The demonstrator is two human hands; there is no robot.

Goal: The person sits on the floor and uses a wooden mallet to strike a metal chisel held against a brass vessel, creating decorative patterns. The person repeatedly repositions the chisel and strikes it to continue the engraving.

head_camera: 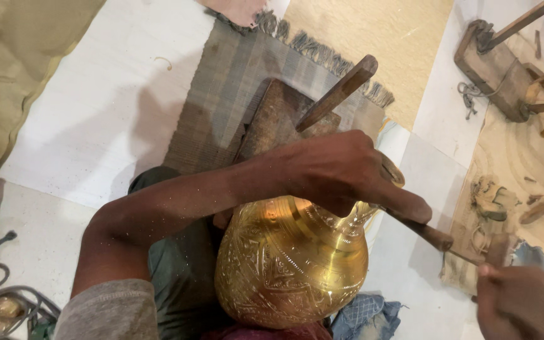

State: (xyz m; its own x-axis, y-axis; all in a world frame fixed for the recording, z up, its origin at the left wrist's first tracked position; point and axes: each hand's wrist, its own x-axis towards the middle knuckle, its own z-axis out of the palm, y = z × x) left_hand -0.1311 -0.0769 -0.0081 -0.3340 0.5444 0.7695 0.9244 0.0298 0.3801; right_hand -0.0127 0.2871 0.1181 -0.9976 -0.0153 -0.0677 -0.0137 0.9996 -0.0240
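One engraved brass pot (291,264) lies in the person's lap, directly below the left hand (341,170). Left fingers (404,201) — wrapped tight around a wooden-handled tool (432,236) — sit beside the pot's neck. Right hand (521,302), at the lower right edge, has its fingers curled; its hold cannot be told.

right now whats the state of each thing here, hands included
brass pot: on its side in the lap, engraved
left hand: gripping the pot's neck
right hand: closed around a thin tool
wooden block: lying on the mat, a stick leaning across it
woven mat: spread flat
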